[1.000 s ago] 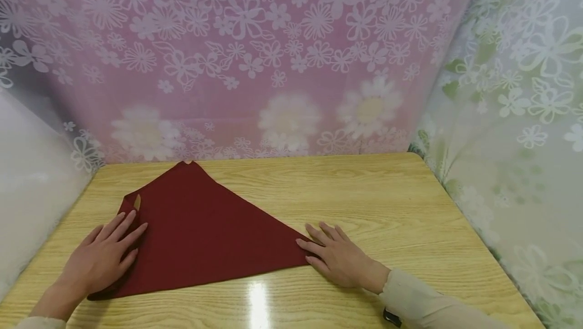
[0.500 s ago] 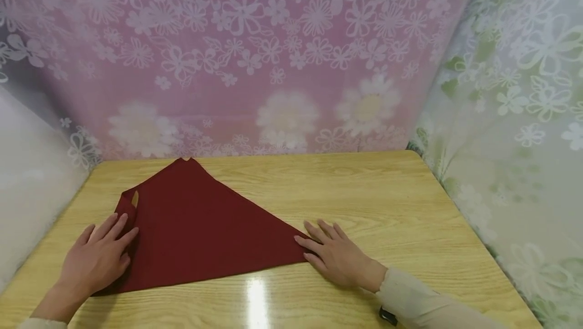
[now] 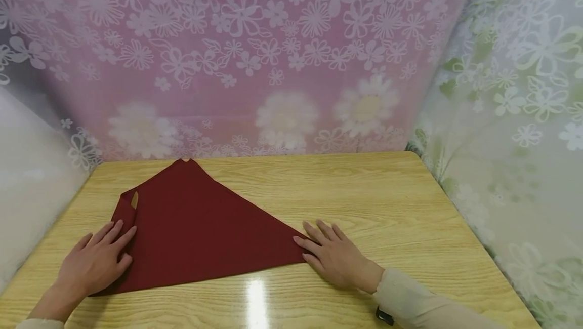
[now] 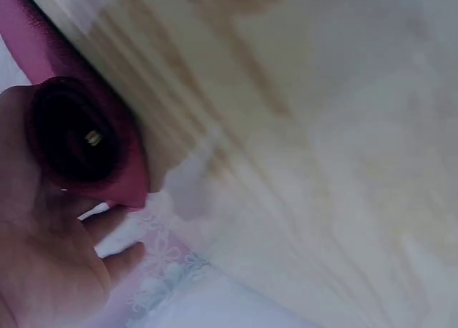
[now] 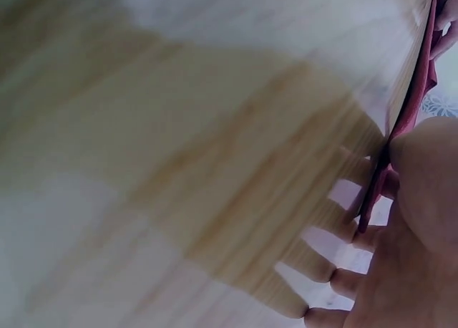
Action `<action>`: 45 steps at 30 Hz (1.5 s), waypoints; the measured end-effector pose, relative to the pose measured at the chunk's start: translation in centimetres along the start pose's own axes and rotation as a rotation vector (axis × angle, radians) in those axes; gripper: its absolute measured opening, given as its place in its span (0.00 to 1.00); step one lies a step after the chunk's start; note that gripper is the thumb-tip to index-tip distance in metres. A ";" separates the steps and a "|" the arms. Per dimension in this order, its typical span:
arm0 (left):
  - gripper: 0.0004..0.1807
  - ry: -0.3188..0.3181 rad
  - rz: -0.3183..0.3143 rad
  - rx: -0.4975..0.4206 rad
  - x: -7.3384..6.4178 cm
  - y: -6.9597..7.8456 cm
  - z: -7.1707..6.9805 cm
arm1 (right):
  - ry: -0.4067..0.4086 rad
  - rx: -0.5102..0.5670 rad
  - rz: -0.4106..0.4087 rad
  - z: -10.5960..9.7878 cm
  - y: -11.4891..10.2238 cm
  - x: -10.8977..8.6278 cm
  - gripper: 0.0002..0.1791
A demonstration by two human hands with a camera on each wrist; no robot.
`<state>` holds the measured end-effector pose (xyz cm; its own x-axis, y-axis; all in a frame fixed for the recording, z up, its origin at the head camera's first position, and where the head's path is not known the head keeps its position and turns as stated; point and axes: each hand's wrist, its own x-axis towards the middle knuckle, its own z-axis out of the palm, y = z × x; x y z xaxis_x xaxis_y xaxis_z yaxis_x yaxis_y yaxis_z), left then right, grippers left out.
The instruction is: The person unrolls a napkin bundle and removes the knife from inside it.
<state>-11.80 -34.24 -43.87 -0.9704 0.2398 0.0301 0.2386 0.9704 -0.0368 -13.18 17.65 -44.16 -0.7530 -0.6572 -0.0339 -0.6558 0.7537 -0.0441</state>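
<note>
A dark red cloth (image 3: 196,233), folded into a rough triangle, lies flat on the wooden table. Its left side is turned over into a loose roll, whose dark open end (image 4: 75,131) appears in the left wrist view. My left hand (image 3: 93,263) rests on that rolled side with fingers extended. At the cloth's right corner, my right hand (image 3: 339,258) touches the fabric with spread, fairly straight fingers, and its fingertips cover part of the corner. A small yellowish sliver (image 3: 134,200) shows beside the fold; what it is I cannot tell.
The wood-grain table (image 3: 364,192) reaches back to a pink flowered curtain (image 3: 227,66). A pale flowered curtain (image 3: 514,141) runs along the right side, and a whitish sheet (image 3: 32,182) along the left. A dark band (image 3: 384,315) shows under the right sleeve.
My left hand has slid slightly down and left along the rolled side, showing more of the fold. My right hand stays at the corner. The head view has shifted a little.
</note>
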 end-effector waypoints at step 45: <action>0.27 0.029 0.138 -0.079 3.7 7.0 -1.2 | 0.115 -0.060 0.051 0.8 5.6 -7.0 0.25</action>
<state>-13.67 -26.52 -42.79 -0.9267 0.3710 0.0592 0.3734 0.9269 0.0363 -11.50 26.46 -44.95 -0.7847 -0.6147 0.0801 -0.6157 0.7879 0.0148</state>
